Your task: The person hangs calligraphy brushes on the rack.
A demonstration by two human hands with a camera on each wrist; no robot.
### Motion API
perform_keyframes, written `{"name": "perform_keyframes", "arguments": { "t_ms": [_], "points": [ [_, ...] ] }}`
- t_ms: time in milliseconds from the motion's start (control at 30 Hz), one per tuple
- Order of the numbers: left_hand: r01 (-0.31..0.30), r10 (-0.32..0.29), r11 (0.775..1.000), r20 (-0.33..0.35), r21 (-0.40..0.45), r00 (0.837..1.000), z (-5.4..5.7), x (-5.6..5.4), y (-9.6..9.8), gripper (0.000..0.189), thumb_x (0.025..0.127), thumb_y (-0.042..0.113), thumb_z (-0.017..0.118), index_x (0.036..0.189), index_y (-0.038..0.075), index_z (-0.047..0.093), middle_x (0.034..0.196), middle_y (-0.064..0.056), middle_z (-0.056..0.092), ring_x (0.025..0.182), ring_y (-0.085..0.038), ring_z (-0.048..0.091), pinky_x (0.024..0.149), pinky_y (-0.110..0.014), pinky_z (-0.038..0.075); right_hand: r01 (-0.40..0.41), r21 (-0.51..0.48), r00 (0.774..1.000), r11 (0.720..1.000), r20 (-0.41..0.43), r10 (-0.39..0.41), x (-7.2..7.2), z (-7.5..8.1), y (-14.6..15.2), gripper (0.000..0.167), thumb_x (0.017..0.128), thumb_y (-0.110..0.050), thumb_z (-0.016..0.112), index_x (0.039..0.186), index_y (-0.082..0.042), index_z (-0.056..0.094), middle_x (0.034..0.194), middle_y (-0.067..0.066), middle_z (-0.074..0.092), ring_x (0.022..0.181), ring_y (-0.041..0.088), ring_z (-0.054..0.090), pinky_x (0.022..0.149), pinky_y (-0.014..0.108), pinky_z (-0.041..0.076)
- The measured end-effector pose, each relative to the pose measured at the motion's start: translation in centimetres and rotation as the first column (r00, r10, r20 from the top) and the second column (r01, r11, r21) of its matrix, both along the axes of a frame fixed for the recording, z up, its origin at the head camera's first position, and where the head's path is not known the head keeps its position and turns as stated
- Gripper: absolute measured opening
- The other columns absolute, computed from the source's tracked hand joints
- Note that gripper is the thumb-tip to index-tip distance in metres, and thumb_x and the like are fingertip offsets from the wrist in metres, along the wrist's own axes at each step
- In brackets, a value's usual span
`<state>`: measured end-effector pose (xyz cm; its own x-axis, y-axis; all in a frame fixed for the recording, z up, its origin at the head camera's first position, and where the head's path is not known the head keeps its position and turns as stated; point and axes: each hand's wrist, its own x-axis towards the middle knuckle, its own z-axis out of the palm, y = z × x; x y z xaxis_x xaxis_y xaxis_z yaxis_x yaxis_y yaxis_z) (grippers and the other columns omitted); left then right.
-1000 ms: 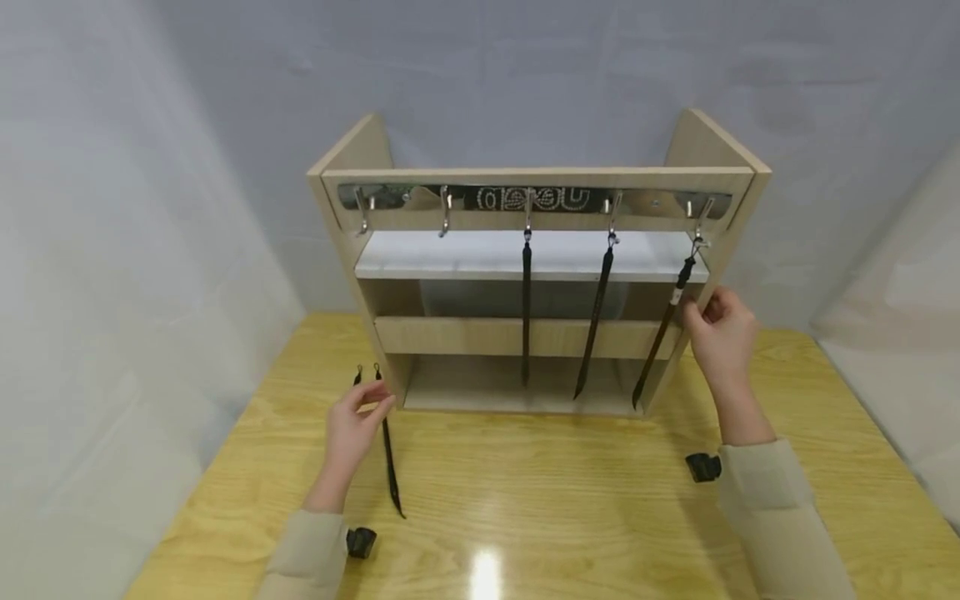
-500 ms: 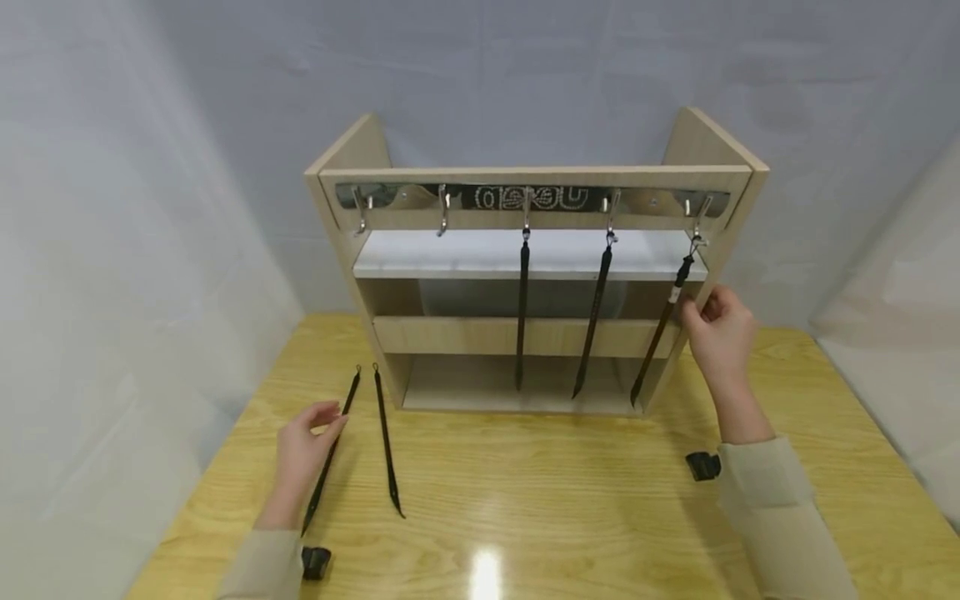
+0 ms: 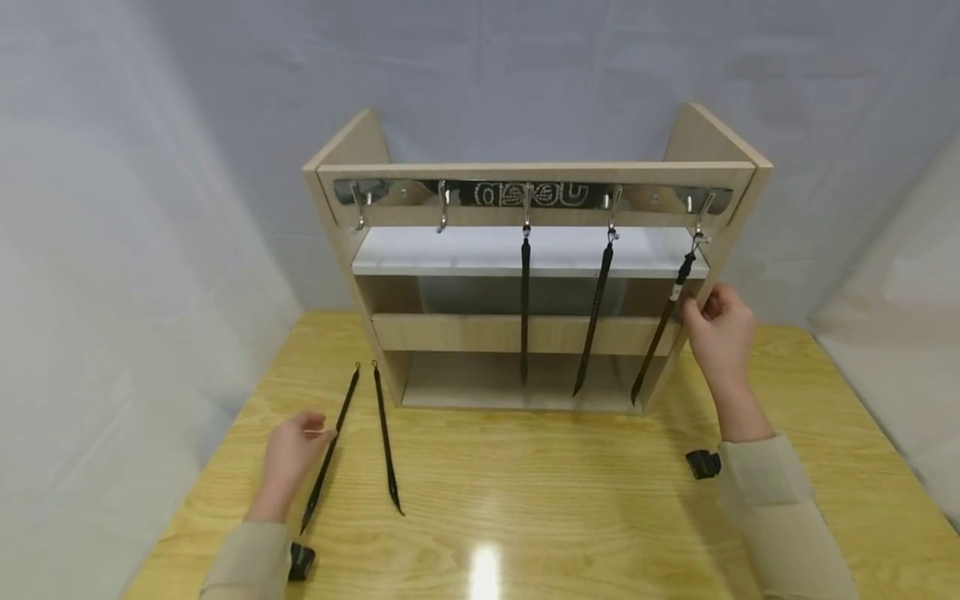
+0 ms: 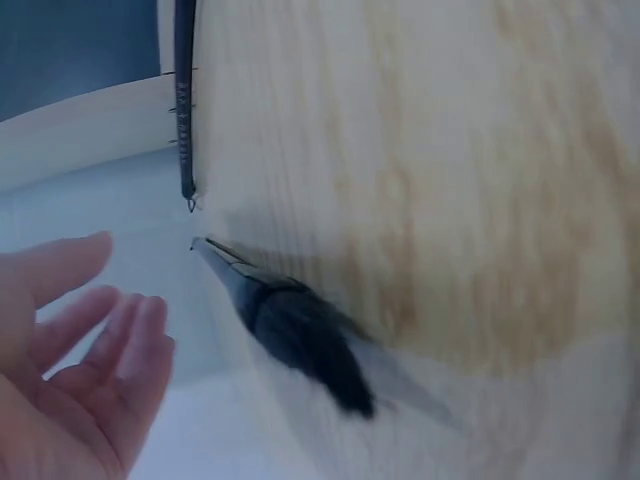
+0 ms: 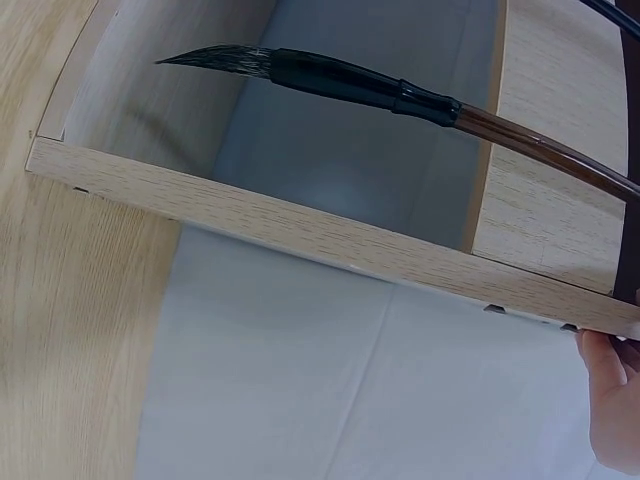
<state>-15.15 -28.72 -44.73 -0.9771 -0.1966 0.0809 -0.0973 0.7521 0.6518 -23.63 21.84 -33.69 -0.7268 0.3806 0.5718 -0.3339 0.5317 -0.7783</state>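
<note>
Two dark calligraphy brushes lie on the table left of a wooden shelf (image 3: 555,171), loops pointing away. My left hand (image 3: 292,452) is at the shaft of the outer brush (image 3: 320,481); in the left wrist view its thumb and fingers are spread, with the brush's bristle end (image 4: 305,340) beyond them. The inner brush (image 3: 386,442) lies nearer the shelf. My right hand (image 3: 723,333) grips the shelf's right side panel (image 5: 300,225), thumb at its front edge. Three brushes hang by loops: a middle one (image 3: 525,308), another (image 3: 594,325) and the rightmost (image 3: 658,346).
A metal hook strip (image 3: 442,194) runs along the shelf's top front board; its two left hooks (image 3: 360,208) carry nothing. The shelf has a white upper board (image 3: 450,250) and a lower compartment (image 3: 465,379). Pale cloth (image 3: 480,75) surrounds the wood-grain table (image 3: 465,492).
My left hand has moved left and toward me, from over the inner brush to the outer one. The right hand keeps its grip on the shelf.
</note>
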Motion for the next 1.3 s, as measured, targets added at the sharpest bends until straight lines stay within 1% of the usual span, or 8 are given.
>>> {"name": "perform_keyframes", "arguments": {
  "t_ms": [100,233,367,533,667,833,1067,1300],
  "points": [
    [0.009,-0.007,1.0,0.088,-0.02,0.996,0.0,-0.1,0.0,0.037,0.083,0.012,0.059,0.111,-0.012,0.05,0.105,-0.03,0.053,0.094,-0.041,0.053,0.074,-0.047,0.048,-0.003,0.001,1.0,1.0,0.002,0.003,0.0,0.0,0.1,0.02,0.08,-0.003,0.054,0.091,0.013,0.058,0.082,0.024,0.062,0.064,-0.011,0.048,0.058,0.003,0.041],
    [0.007,-0.003,0.999,0.134,-0.032,0.991,-0.1,-0.2,-0.1,0.039,0.083,0.013,0.059,0.112,-0.012,0.049,0.106,-0.03,0.053,0.095,-0.041,0.052,0.074,-0.047,0.048,-0.002,0.004,1.0,1.0,0.014,0.002,0.0,-0.1,0.1,0.02,0.08,-0.004,0.054,0.092,0.012,0.059,0.082,0.024,0.062,0.065,-0.012,0.048,0.059,0.003,0.042],
    [0.008,0.001,0.998,0.153,-0.06,0.988,-0.1,-0.4,-0.2,0.038,0.082,0.013,0.059,0.108,-0.013,0.05,0.102,-0.03,0.054,0.09,-0.04,0.054,0.072,-0.047,0.048,-0.005,0.004,1.0,1.0,0.013,0.005,-0.1,-0.2,0.2,0.02,0.08,-0.004,0.055,0.092,0.012,0.059,0.082,0.023,0.063,0.066,-0.009,0.05,0.059,0.004,0.042],
    [0.031,-0.016,0.996,0.174,-0.085,0.985,-0.2,-0.5,-0.4,0.039,0.079,0.013,0.062,0.103,-0.015,0.051,0.095,-0.028,0.057,0.083,-0.038,0.055,0.068,-0.045,0.048,0.001,0.006,1.0,1.0,0.025,-0.002,-0.1,-0.1,0.1,0.021,0.08,-0.005,0.055,0.093,0.011,0.059,0.084,0.022,0.063,0.07,-0.002,0.055,0.06,0.004,0.043],
    [0.062,-0.043,0.995,0.209,-0.084,0.977,-0.1,-0.6,-0.3,0.041,0.077,0.012,0.064,0.104,-0.016,0.051,0.097,-0.029,0.056,0.086,-0.039,0.055,0.07,-0.045,0.048,0.002,0.0,0.999,1.0,0.035,-0.002,0.0,0.0,0.1,0.022,0.08,-0.005,0.054,0.095,0.011,0.059,0.085,0.022,0.063,0.072,0.003,0.057,0.061,0.005,0.043],
    [0.088,-0.064,0.992,0.247,-0.089,0.967,0.2,-0.8,0.0,0.042,0.076,0.01,0.065,0.104,-0.017,0.05,0.099,-0.031,0.055,0.089,-0.042,0.053,0.073,-0.047,0.047,-0.003,-0.008,1.0,1.0,0.027,0.003,-0.1,0.0,0.1,0.021,0.08,-0.004,0.054,0.093,0.011,0.059,0.083,0.022,0.063,0.072,0.005,0.059,0.061,0.005,0.043],
    [0.107,-0.073,0.987,0.265,-0.117,0.962,0.0,-1.0,0.1,0.039,0.073,0.007,0.067,0.1,-0.017,0.051,0.094,-0.03,0.056,0.086,-0.04,0.054,0.073,-0.047,0.047,-0.001,0.001,1.0,1.0,0.031,0.001,0.0,0.2,0.1,0.022,0.08,-0.005,0.056,0.093,0.012,0.059,0.084,0.023,0.063,0.065,-0.012,0.048,0.059,0.004,0.042],
    [0.121,-0.082,0.984,0.273,-0.129,0.959,-0.3,-1.2,0.1,0.035,0.073,0.001,0.066,0.099,-0.017,0.051,0.091,-0.029,0.057,0.082,-0.038,0.055,0.072,-0.046,0.048,-0.006,-0.012,1.0,1.0,0.012,0.006,0.0,0.0,0.1,0.02,0.08,-0.005,0.056,0.091,0.012,0.058,0.084,0.024,0.063,0.064,-0.012,0.048,0.057,0.004,0.042]
  ]
}}
